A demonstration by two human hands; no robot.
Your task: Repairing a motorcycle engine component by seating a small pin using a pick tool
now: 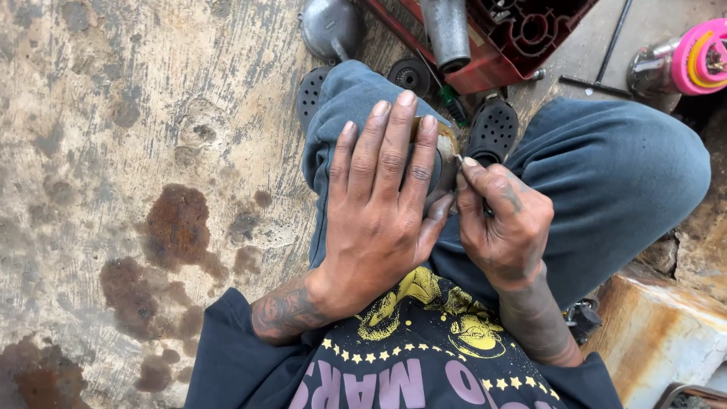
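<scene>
Two hands meet over my left knee point(356, 95). My left hand point(379, 204) lies flat, fingers spread long, pressing a small round metal part point(445, 155) down against the knee; only the part's worn, brownish rim shows past my fingertips. My right hand point(503, 227) is closed tight, thumb and forefinger pinching a thin tool point(459, 160) whose tip touches that rim. What the tool is I cannot tell, it is mostly hidden in my fist.

As I judge it, I am picking or scraping at the part's edge, and the next stroke calls for a steady hold from the left and small, controlled pressure from the right so the tip does not slip onto my fingers.

I sit low, in black clogs point(492, 129), on a stained concrete floor point(151, 189) blotched with rust. Ahead lie a red crate point(522, 45), a grey metal cylinder point(447, 30) and a pink spool point(700, 57). A rusty block point(651, 333) stands beside my right leg.
</scene>
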